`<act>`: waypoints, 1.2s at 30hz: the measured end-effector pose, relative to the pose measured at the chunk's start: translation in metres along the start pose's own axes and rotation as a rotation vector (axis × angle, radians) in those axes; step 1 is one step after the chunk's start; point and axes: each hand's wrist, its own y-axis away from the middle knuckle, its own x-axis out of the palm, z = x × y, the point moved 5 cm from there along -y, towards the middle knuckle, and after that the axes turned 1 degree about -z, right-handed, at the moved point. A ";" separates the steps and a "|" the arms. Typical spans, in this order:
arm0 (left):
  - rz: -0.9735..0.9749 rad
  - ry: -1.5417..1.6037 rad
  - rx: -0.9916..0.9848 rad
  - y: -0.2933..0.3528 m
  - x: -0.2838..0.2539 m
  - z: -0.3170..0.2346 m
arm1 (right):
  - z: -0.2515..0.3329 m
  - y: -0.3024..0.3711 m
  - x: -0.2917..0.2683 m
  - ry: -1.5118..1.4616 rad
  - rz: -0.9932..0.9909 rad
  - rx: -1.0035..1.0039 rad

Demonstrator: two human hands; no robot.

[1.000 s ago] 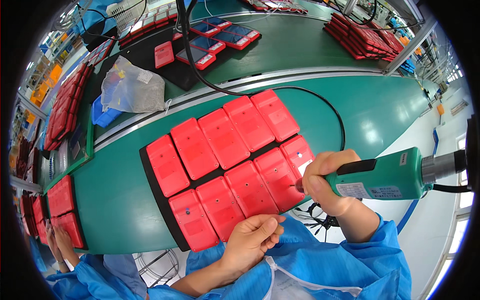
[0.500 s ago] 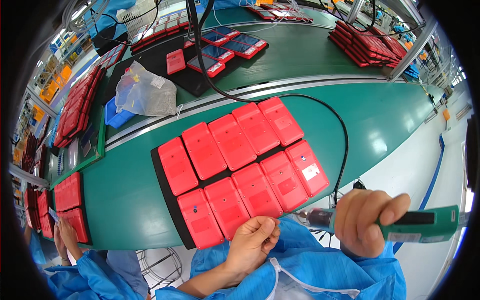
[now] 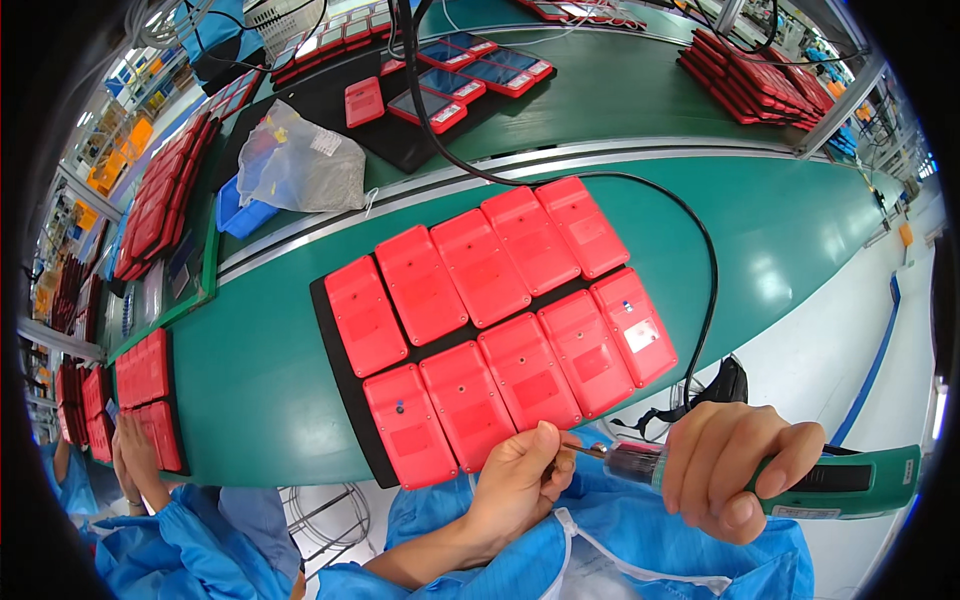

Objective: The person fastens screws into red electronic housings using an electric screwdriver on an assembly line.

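My right hand [image 3: 735, 465] is wrapped round an electric screwdriver [image 3: 885, 482] with a green body and a clear front sleeve. Its bit points left and reaches the fingertips of my left hand [image 3: 512, 482]. Thumb and fingers there are pinched together; whatever sits between them is too small to make out. Just beyond lie several red device housings [image 3: 528, 385] in two rows on a black mat [image 3: 357, 395], with small holes in their backs. Small blue parts mark the near-left housing and the far-right one, which also bears a white label [image 3: 641, 338].
A black cable [image 3: 712, 270] curves over the green table [image 3: 255, 370]. Behind the metal rail are a plastic bag [image 3: 300, 165], a blue bin [image 3: 240, 212], devices with dark screens [image 3: 450, 85] and stacked red housings [image 3: 745, 85]. At left, another person's hands [image 3: 138, 460] touch more housings.
The screwdriver bit has come to my left fingertips, and the right hand has dropped slightly. My left hand stays pinched. The whole view has shifted a little.
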 end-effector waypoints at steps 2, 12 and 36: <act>-0.027 0.006 -0.004 0.001 0.001 -0.001 | -0.002 0.001 0.001 0.002 -0.029 0.026; 0.079 0.046 0.065 0.007 -0.001 -0.004 | 0.003 -0.001 0.010 -0.004 -0.045 -0.063; 0.048 0.273 -0.105 0.016 -0.008 -0.004 | -0.005 0.003 0.030 -0.039 0.168 -0.048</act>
